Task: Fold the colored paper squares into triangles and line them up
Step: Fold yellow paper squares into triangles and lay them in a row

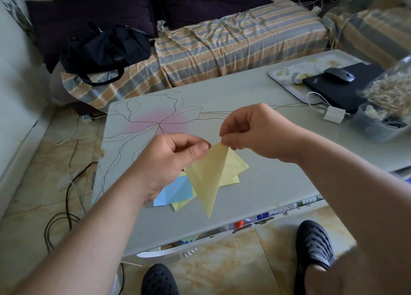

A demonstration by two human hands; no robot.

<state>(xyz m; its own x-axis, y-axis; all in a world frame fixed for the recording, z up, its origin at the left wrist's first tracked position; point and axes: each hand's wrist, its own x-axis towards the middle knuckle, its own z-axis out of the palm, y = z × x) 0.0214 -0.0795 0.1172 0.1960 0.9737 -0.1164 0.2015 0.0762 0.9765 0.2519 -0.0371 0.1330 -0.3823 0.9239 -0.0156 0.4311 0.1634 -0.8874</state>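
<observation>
At the far left of the frame we saw dark cables [66,197] trailing over the tiled floor [42,179]. In the upper left a black bag [106,50] sat on a sofa draped with a striped cover [233,43]. The tabletop [278,183], pale with a pink flower drawn in thin lines, filled the centre of the frame.

Left of centre, the left hand [171,161] was held above the tabletop, its thumb and forefinger closed in a pinch on the upper left edge of a yellow paper [206,179]. This sheet hung in the air at the middle of the frame as a long triangle, its point toward the lower edge of the frame. Below it on the tabletop lay a blue paper [175,190], partly under the left hand, and further yellow sheets [235,165] spread behind the held one; how many there were we could not tell.

Right of centre, the right hand [255,132] pinched the top corner of the held yellow paper between thumb and fingertips, the remaining fingers curled.

In the upper right a tray [287,72] carried a black case [347,88] with a computer mouse [339,75] on it; a white charger [333,114] lay just beside, and a plastic tub [375,125] stood at the right edge. Two dark shoes [314,243] showed along the bottom of the frame.
</observation>
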